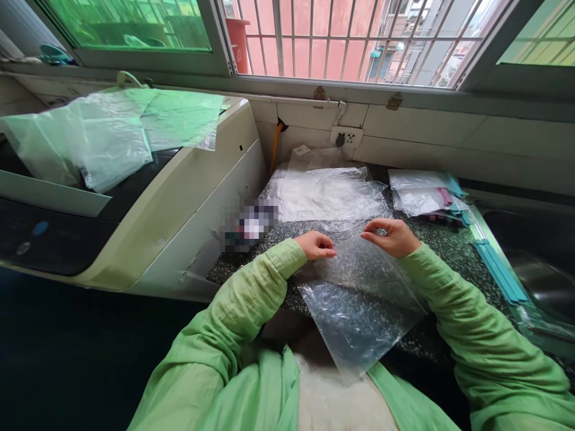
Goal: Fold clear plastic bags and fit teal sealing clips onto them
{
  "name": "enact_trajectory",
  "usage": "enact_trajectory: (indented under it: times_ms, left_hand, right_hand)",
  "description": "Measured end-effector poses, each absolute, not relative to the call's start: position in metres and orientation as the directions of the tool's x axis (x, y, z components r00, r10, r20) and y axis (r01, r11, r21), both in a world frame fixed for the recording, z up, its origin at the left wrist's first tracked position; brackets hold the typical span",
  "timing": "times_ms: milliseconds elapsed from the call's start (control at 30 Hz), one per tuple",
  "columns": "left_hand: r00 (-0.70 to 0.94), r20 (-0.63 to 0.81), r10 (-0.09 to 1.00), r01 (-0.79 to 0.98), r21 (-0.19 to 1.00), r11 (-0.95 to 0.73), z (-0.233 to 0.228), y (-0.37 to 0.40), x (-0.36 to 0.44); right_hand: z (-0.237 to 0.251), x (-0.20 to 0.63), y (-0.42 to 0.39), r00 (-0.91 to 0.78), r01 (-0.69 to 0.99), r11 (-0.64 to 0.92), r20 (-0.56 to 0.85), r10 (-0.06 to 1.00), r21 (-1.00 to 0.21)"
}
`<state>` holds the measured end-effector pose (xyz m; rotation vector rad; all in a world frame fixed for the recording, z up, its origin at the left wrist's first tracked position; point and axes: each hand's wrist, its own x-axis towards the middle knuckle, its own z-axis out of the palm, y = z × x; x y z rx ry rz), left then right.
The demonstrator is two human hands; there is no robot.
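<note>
A clear plastic bag (363, 311) hangs tilted over the front edge of the speckled dark counter (278, 236), its lower corner close to my body. My left hand (315, 245) is closed on the bag's upper left edge, fingers curled and thumb pressed in. On the upper right, my right hand (392, 237) pinches the same bag between thumb and fingertips. Just beyond my hands lies a pile of clear plastic bags (323, 191), flat on the counter. Right of that pile is a stack of folded bags (424, 191) with blue and pink edges.
A cream and black machine (233, 155) stands at left, with plastic sheets (117, 131) draped on top. Blue plastic strips (498, 269) lie beside the dark sink (534, 233) at right. A wall socket (347, 137) holds a plug below the barred window.
</note>
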<state>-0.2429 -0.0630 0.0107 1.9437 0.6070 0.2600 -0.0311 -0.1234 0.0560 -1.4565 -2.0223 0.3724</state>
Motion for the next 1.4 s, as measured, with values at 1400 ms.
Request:
enact_trajectory:
  times_ms: [1400]
  left_hand:
    - [0.834,0.003,0.551,0.188,0.938,-0.29,0.008,-0.07,-0.232]
  right_hand:
    - [0.05,-0.045,-0.121,-0.211,0.695,0.354,0.294,0.932,-0.625]
